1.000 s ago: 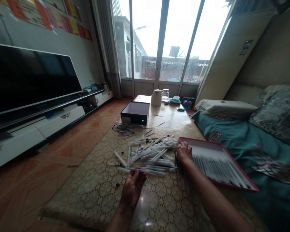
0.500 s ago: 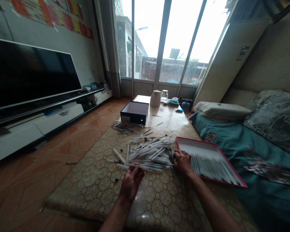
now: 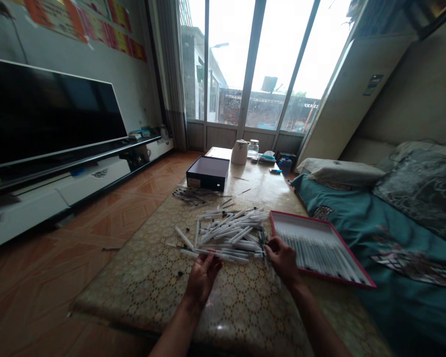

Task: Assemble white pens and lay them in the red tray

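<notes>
A heap of white pen barrels lies on the patterned table in front of me. My left hand rests at the near edge of the heap, fingers curled round one white barrel. My right hand sits at the heap's right side beside the red-rimmed tray; its fingers are pinched on something thin that I cannot make out. The tray holds a row of white pens laid side by side.
A dark open box stands further up the table with a bunch of dark refills in front of it. A white kettle and a jar are at the far end. A teal sofa runs on the right, a TV on the left.
My right hand has drawn back from the tray's near corner to the right side of the heap. My left hand has stayed at the heap's near edge. The view shifted slightly.
</notes>
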The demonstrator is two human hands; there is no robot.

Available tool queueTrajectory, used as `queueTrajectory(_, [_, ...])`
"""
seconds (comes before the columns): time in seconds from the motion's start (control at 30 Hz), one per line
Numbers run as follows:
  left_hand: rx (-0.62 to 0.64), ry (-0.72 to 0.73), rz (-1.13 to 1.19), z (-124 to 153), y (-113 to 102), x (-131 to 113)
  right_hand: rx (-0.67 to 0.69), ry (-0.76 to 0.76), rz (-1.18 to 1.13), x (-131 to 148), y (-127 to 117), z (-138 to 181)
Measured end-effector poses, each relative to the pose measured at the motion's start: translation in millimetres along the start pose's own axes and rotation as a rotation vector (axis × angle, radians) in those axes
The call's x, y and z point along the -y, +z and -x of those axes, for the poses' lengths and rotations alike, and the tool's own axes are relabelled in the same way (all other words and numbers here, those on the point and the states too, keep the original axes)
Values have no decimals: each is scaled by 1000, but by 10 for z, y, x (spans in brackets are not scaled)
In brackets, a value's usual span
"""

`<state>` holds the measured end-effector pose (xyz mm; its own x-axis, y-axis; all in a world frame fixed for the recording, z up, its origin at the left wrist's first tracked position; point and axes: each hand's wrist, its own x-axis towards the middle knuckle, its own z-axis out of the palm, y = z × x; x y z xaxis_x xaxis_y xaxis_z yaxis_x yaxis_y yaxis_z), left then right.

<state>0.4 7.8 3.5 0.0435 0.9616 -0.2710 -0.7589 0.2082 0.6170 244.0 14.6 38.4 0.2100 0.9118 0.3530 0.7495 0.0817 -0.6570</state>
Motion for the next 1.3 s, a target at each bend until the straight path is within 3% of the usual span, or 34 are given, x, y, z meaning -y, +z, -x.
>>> queueTrajectory(0.2, [42,17,-25,15,21,22,120,87,-616,340,458,501])
queueTrajectory(0.3, [48,34,-37,11,30,36,129,102,-755,453,644,575])
queueTrajectory(0.57, [100,38,-69,15,18,46,93,82,-822,479,775,577])
queueTrajectory(1.3, [137,38,-139,51,90,16,118,170,-827,503,736,579])
